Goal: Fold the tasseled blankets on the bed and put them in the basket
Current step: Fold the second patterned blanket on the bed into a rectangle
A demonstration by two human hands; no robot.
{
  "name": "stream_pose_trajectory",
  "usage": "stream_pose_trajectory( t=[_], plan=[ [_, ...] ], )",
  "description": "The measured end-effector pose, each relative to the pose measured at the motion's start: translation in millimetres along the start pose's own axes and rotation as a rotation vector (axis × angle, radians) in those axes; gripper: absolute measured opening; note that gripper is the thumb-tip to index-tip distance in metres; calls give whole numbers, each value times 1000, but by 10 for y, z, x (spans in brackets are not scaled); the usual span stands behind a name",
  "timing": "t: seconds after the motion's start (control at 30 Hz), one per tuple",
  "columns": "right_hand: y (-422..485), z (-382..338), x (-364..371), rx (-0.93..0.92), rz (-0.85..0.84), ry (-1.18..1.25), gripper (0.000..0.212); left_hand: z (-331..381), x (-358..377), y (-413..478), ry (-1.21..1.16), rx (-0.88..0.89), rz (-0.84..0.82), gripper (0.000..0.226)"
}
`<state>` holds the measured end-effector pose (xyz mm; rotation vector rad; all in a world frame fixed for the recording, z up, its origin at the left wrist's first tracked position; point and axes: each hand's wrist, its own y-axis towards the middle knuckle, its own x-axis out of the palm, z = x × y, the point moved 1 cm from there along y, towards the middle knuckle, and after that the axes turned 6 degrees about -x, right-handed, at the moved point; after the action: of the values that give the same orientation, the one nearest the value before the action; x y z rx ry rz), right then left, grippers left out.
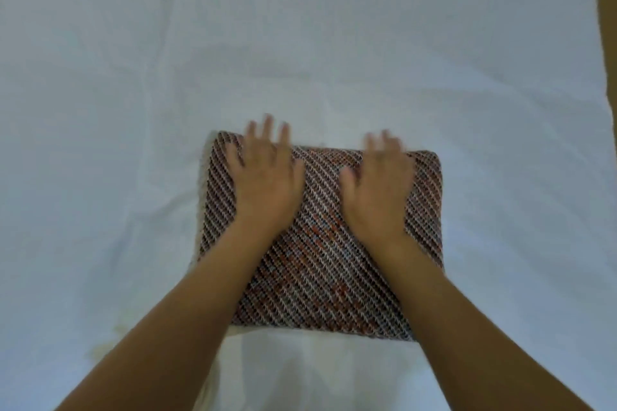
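Note:
A folded blanket with a diagonal weave of red, black and white lies as a compact rectangle on the white bed sheet. My left hand rests flat on its far left part, fingers straight and spread over the far edge. My right hand lies flat on its far right part, fingers blurred by motion. Cream tassels peek out along the blanket's left side and near my left forearm. No basket is in view.
The bed sheet spreads wide and wrinkled on all sides of the blanket. A brown strip, floor or wall, runs along the bed's right edge.

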<state>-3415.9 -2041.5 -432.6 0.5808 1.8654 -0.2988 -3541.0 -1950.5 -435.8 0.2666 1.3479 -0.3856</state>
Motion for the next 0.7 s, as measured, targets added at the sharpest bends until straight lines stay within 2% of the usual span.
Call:
stream_pose_trajectory(
  t=[0.07, 0.1, 0.17, 0.37, 0.43, 0.5, 0.53, 0.6, 0.67, 0.7],
  plan=[
    [-159, -226, 208, -256, -226, -62, 56, 74, 198, -305, 62, 153, -142, 57],
    [-233, -210, 297, -310, -319, -97, 55, 5, 293, -398, 78, 156, -196, 55],
    [-316, 29, 391, -318, -391, -183, 57, -225, 417, -432, 109, 114, -217, 56],
    [-365, 638, 294, -36, -402, -299, 58, -645, 397, -344, 188, -77, -230, 67],
    [-363, 686, 197, 101, -391, -269, 58, -735, 307, -372, 183, -205, -285, 68],
    [-365, 548, 154, 176, -338, -246, 61, -655, 213, -438, 139, -280, -272, 68],
    [-399, 374, 156, 160, -291, -224, 62, -530, 179, -519, 103, -260, -241, 68],
    [-618, -69, 202, -10, -241, -156, 63, -241, 153, -866, 73, -122, -189, 66],
    [-953, -331, 258, -253, -299, -98, 59, -177, 187, -1289, 37, -40, -219, 61],
    [-1065, -291, 234, -329, -370, -109, 58, -267, 186, -1447, 32, -66, -278, 62]
  ],
)
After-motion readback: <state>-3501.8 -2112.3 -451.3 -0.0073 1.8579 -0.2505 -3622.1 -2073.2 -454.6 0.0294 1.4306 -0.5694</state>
